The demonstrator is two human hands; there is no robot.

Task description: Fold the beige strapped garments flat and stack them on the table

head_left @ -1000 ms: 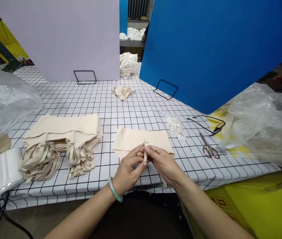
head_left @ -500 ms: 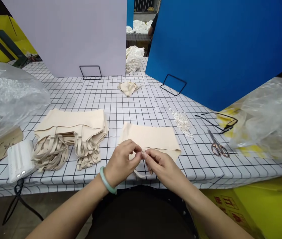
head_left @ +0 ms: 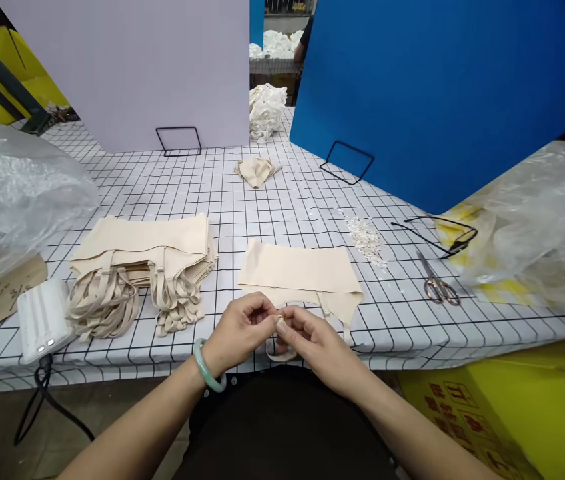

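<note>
A beige strapped garment (head_left: 302, 268) lies flat on the table in front of me, its folded edge toward me. One of its thin straps (head_left: 281, 358) loops below my fingers at the table's front edge. My left hand (head_left: 245, 333), with a pale green bangle (head_left: 208, 367) on its wrist, pinches the strap between thumb and forefinger. Tip to tip with it, my right hand (head_left: 315, 339) pinches the same strap. A small pale bit shows at the fingertips, too small to make out. Both hands are closed.
Left stands a stack of beige garments (head_left: 147, 233) with bunched straps, beside a white power bank (head_left: 45, 319). Scissors (head_left: 438, 283), eyeglasses (head_left: 455, 245) and small white pieces (head_left: 366, 239) lie right. Blue (head_left: 432, 87) and lilac (head_left: 152, 73) boards stand behind. A crumpled beige cloth (head_left: 256, 171) lies mid-table.
Both hands have drawn slightly toward me, still pinching the strap. More of the garment's near edge and its other strap now shows. The view has shifted a little.
</note>
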